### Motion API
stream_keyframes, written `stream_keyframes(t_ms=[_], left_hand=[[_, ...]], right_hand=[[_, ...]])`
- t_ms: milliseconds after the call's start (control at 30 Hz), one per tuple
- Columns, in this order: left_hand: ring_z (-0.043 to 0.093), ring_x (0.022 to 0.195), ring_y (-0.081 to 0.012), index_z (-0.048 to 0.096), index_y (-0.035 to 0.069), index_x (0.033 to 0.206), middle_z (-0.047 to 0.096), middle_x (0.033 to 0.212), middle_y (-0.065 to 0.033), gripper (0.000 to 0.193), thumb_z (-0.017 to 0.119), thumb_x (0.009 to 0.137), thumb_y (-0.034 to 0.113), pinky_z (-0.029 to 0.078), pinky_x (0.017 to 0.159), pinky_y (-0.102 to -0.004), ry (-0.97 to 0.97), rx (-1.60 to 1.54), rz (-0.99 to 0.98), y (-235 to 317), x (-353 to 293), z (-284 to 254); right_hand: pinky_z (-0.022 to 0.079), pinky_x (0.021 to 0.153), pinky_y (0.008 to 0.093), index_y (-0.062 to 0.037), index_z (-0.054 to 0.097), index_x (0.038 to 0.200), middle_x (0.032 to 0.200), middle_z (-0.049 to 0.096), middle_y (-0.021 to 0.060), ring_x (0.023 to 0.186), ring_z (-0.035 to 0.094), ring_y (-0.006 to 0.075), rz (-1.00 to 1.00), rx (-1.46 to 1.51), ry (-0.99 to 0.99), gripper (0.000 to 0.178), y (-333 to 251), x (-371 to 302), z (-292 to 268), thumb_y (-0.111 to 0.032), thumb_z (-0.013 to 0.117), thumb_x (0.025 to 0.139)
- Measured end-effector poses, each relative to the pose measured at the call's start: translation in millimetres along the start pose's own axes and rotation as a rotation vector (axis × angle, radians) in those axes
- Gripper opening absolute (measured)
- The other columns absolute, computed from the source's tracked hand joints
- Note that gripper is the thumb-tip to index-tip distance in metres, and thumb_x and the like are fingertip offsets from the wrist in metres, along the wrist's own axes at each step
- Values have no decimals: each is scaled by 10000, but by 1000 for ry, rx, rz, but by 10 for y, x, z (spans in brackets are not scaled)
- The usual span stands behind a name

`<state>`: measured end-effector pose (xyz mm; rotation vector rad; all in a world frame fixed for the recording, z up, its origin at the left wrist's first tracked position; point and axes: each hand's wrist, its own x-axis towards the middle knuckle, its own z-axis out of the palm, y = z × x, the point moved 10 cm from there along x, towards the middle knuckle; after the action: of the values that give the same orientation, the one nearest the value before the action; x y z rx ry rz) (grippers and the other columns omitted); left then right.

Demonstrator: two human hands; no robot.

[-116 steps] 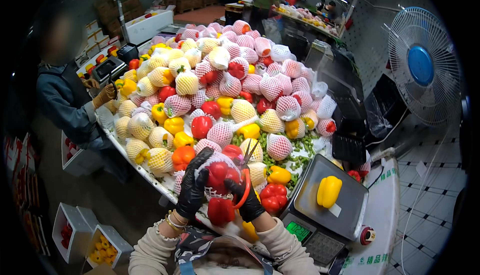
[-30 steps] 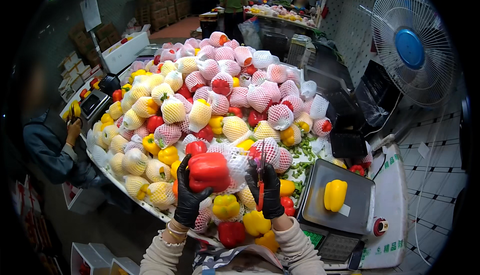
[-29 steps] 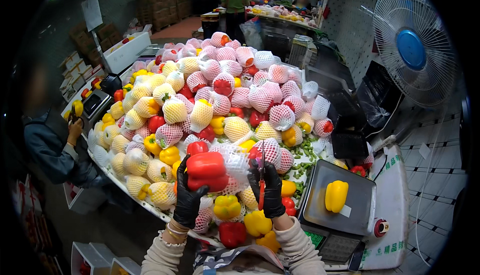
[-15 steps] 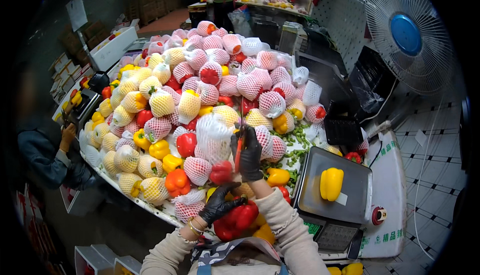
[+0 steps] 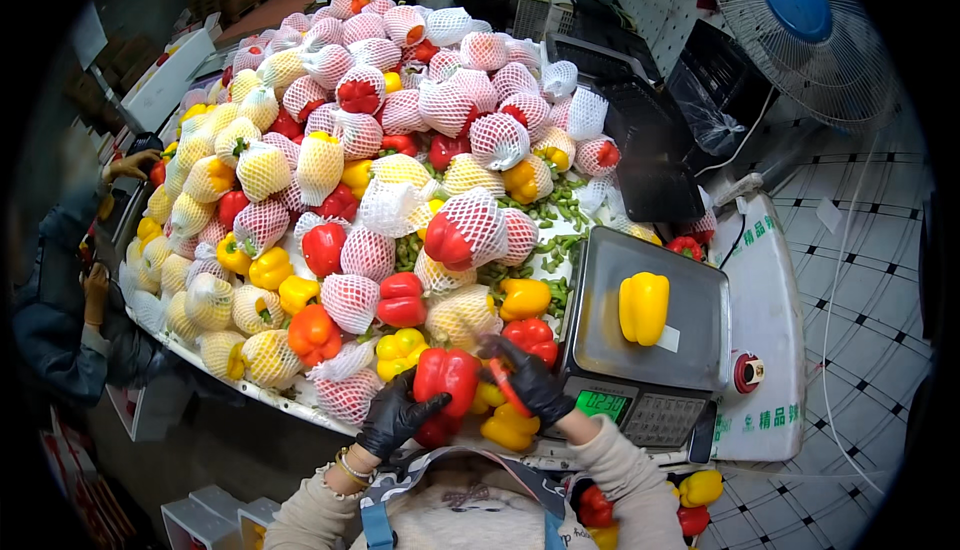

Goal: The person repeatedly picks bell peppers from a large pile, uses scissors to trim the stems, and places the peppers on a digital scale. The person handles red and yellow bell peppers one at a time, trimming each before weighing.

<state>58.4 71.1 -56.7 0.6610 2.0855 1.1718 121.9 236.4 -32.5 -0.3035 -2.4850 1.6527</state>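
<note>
In front of my body, my left hand point(image 5: 400, 413), in a black glove, is closed round the side of a large red bell pepper point(image 5: 446, 374). My right hand point(image 5: 535, 382), also gloved in black, grips red-handled shears point(image 5: 508, 388) just right of that pepper; their blades do not show clearly. Several yellow bell peppers point(image 5: 511, 427) lie below and between my hands. Just beyond them are a bright yellow pepper point(image 5: 401, 351) and a red one point(image 5: 402, 299). Another red pepper point(image 5: 530, 340) rests beyond my right hand.
A big heap of peppers in pink, yellow and white foam nets point(image 5: 350, 288) covers the table. Right of me stands a scale point(image 5: 585, 350) bearing a yellow pepper point(image 5: 643, 308). Green stem trimmings point(image 5: 550, 250) lie between. Another person's hand point(image 5: 95, 295) works at the left; a fan point(image 5: 797, 2) stands far right.
My right hand has come back toward me with the shears. My left hand now holds a red pepper up. The view has tilted down and shifted right.
</note>
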Motion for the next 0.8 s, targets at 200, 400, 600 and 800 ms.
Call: stream_keyframes(t_ms=[200,400,600,800], left_hand=[[453,1166,-245,350,18,1301,470,1243,-134,565,515,879,356,345,984,-348,-27,-824,30,-102,-89,22],[297,1280,-316,173,66,1385,278,1396,-148,770,519,820,459,213,1074,-445,-102,-1346,135,551,-180,-276],[347,1247,-331,249,35,1352,328,1360,-170,765,554,785,449,257,1052,-461,-38,-1351,61,342,-285,-552],[483,1130,-283,365,15,1260,461,1229,-156,669,591,766,407,409,949,-431,60,-1054,128,479,-263,-631]], right_hand=[[462,789,293,-11,401,1256,1170,540,129,929,572,156,-83,222,100,564,-471,-88,217,-59,673,764],[467,744,280,-11,395,1273,1058,572,100,810,574,146,-100,514,-184,534,-961,-68,189,-75,629,797],[464,594,303,-21,544,1067,821,567,100,672,571,222,-373,-318,-70,501,-1071,-229,81,-254,757,679],[459,564,341,-56,560,1028,832,588,112,691,592,279,-371,-381,-35,485,-1024,-228,153,-329,740,670]])
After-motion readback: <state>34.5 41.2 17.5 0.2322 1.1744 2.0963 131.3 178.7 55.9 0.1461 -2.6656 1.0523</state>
